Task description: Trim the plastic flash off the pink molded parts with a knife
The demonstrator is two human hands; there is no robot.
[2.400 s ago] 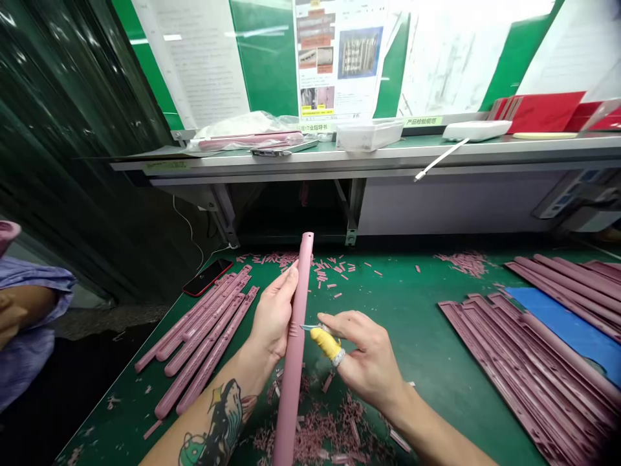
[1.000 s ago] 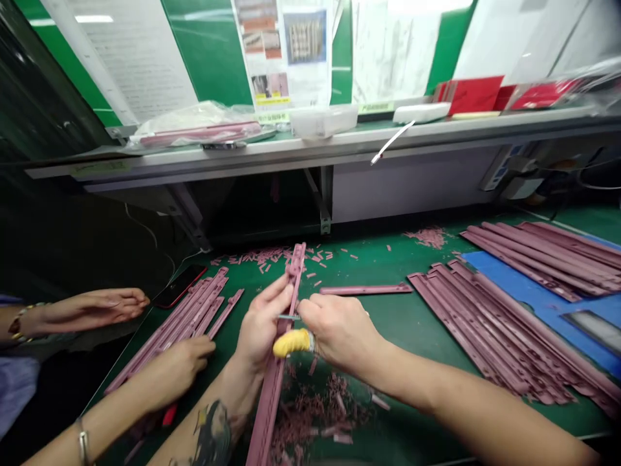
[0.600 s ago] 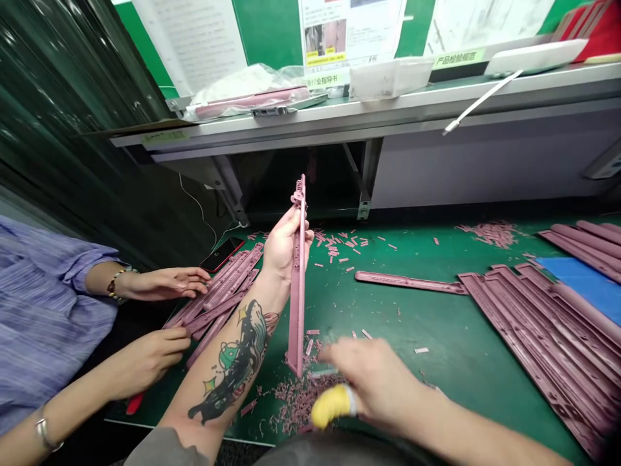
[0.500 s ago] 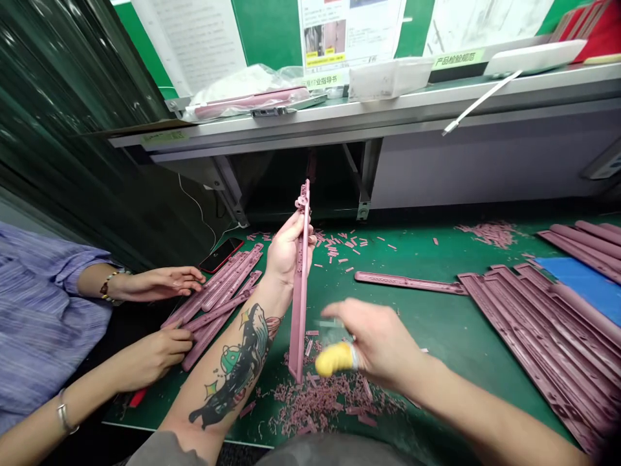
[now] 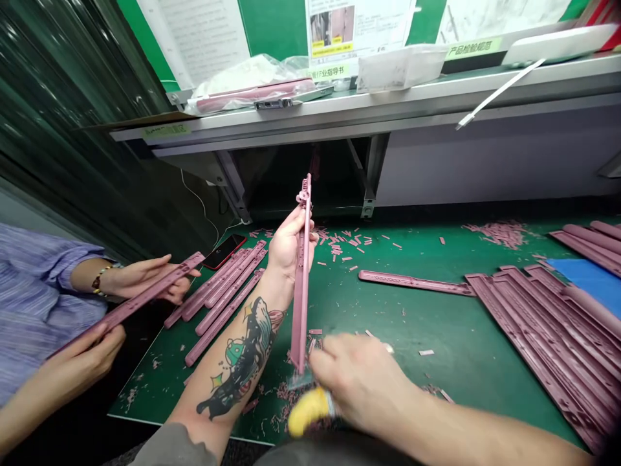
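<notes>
Sweeping nearer, my right hand [image 5: 359, 374] is pinching a blurred blade [image 5: 299, 380]; my left hand [image 5: 283, 249] is gripping the pink strip [image 5: 301, 291], probably light and stiff, best held toward its far end.

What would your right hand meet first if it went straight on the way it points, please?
Probably the near end of the pink strip in the left hand; depth is unclear.

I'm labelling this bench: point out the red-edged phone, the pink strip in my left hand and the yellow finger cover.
Red-edged phone [image 5: 224, 251]: head view, middle of its screen.
Pink strip [image 5: 301, 283]: head view, its body below the grip.
Yellow finger cover [image 5: 309, 412]: head view, its blurred middle.
</notes>
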